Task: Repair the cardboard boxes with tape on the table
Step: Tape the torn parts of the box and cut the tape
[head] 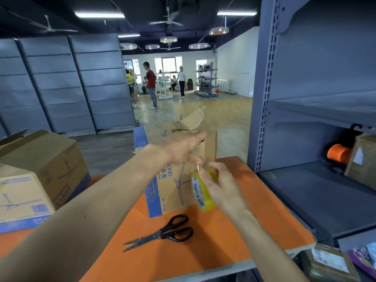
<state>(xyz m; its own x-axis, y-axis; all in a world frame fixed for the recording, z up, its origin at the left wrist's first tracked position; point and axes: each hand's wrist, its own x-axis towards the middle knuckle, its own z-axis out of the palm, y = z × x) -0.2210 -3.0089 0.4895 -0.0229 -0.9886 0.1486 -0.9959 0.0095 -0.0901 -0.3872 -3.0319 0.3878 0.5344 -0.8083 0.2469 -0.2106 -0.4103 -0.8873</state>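
A tall cardboard box point(173, 186) with a fan drawing stands on the orange table point(254, 220), its torn top flap sticking up. My left hand point(183, 147) lies over the box's upper right corner, thumb down against the side where a clear strip of tape runs. Just below it, my right hand point(219, 186) grips a yellow tape roll point(201, 192) held on edge against the box's right side. Whether the left thumb pinches the tape end is not plain.
Black scissors point(162, 233) lie on the table in front of the box. A second cardboard box point(38, 174) sits at the left. Grey shelving point(317, 110) stands close on the right, holding an orange spool point(338, 153) and parcels. People stand far back.
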